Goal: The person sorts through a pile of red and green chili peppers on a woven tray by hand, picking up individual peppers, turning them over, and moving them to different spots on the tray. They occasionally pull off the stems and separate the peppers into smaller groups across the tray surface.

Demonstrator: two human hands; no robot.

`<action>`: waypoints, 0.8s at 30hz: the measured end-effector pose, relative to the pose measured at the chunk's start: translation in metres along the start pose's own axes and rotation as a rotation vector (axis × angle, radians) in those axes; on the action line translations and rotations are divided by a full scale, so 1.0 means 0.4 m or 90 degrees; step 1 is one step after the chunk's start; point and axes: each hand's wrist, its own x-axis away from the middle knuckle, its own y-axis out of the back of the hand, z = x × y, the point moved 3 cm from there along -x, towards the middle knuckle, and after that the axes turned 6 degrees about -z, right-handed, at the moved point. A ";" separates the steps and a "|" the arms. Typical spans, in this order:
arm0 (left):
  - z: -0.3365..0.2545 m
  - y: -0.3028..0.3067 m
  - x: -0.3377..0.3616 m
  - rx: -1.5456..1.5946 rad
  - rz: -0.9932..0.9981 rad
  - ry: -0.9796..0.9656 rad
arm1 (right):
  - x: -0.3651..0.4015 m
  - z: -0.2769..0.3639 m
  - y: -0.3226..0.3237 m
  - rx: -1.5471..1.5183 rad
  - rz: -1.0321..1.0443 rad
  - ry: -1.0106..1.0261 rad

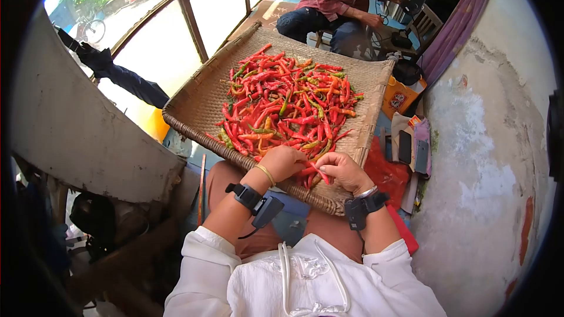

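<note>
Pinches a chili (321, 172) with right hand (345, 171) at tray's (197, 101) near edge; rests left hand (283, 162) curled on the pile (282, 100), fingertips hidden; cannot tell its grip.

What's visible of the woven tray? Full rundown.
The woven tray is large, flat, roughly square, of tan plant fibre with a thick raised rim. It lies across the person's lap. Red, green and orange chillies cover its middle; bare weave shows at the sides. The left hand and right hand rest on its near edge among the chillies.
</note>
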 end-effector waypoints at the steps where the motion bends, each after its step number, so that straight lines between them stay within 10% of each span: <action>1: -0.004 0.025 -0.002 0.001 0.011 0.019 | -0.006 0.002 0.006 -0.007 -0.052 0.014; 5: 0.073 0.141 -0.021 0.037 -0.079 0.131 | -0.020 -0.011 0.034 -0.160 -0.172 0.009; 7: 0.195 0.172 -0.036 0.281 -0.386 0.262 | -0.023 -0.020 0.037 -0.154 -0.165 0.000; 9: 0.207 0.243 -0.021 -0.039 -0.401 0.303 | -0.022 -0.018 0.032 -0.081 -0.168 0.002; 14: 0.162 0.136 0.008 -0.187 -0.061 0.240 | -0.026 -0.026 0.023 -0.009 -0.145 -0.001; 24: 0.099 0.028 -0.001 -0.311 0.041 0.065 | -0.028 -0.030 0.018 0.048 -0.121 -0.021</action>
